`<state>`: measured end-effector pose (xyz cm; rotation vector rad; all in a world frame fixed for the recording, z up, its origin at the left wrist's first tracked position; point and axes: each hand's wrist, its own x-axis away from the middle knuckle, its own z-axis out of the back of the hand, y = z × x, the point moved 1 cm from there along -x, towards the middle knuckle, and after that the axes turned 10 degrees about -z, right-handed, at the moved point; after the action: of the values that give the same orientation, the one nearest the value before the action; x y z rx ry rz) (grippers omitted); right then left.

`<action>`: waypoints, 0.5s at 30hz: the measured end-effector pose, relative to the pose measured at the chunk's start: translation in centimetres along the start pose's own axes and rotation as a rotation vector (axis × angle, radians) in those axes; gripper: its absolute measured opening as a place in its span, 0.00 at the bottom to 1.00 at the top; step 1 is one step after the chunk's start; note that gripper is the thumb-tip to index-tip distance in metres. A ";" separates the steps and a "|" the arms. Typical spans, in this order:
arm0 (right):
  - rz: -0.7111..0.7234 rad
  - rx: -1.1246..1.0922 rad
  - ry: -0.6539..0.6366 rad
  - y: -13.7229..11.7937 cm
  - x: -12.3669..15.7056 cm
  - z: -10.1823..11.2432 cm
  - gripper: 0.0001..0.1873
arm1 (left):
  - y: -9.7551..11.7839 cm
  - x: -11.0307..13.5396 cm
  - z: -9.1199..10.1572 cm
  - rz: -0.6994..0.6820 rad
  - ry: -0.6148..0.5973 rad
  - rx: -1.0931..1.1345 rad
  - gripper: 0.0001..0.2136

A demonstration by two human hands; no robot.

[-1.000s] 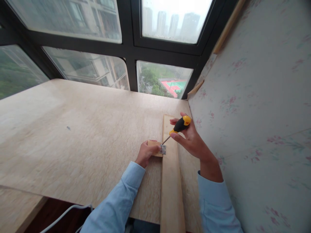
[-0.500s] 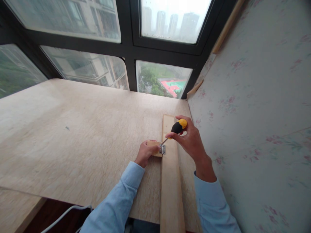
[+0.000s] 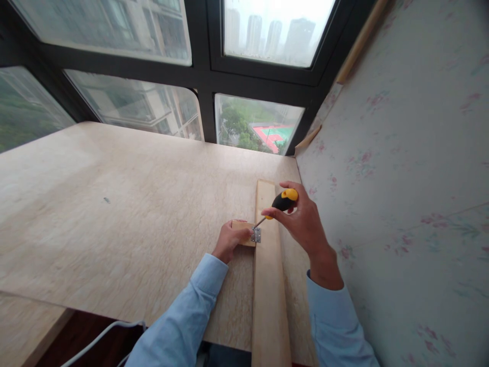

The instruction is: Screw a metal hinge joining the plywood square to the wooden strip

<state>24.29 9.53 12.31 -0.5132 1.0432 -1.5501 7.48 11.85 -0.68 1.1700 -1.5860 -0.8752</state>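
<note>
My right hand (image 3: 301, 216) is closed round the black and yellow handle of a screwdriver (image 3: 281, 200). The shaft slants down to the left, its tip at the upper left part of a small metal hinge (image 3: 256, 234). That hinge lies across the joint between a short wooden block (image 3: 243, 240) and a long wooden board (image 3: 269, 285). My left hand (image 3: 232, 238) grips the short block from the left, thumb beside the hinge. Whether a screw sits under the tip is too small to tell.
The board rests on a marble-patterned sill (image 3: 126, 214) and runs over its near edge. A floral-papered wall (image 3: 405, 193) rises close on the right. Dark-framed windows (image 3: 208, 76) stand behind. A white cable (image 3: 103, 334) hangs at the lower left.
The screwdriver's handle has tilted slightly to the right and turned in my right hand, showing more yellow. My left hand stays on the block.
</note>
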 end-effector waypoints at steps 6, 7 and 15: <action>0.011 -0.244 -0.386 0.7 0.7 0.0 0.43 | 0.1 0.1 0.0 0.005 -0.004 -0.001 0.21; 0.018 -0.297 -0.443 0.7 0.8 0.2 0.42 | 0.1 0.1 -0.1 0.006 0.000 0.002 0.21; -0.032 0.007 -0.043 -0.4 0.1 -0.2 0.39 | 0.2 0.1 -0.1 0.000 0.010 0.002 0.22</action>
<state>23.86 9.45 12.49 -0.5587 1.0011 -1.5642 7.51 11.81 -0.46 1.1742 -1.5796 -0.8664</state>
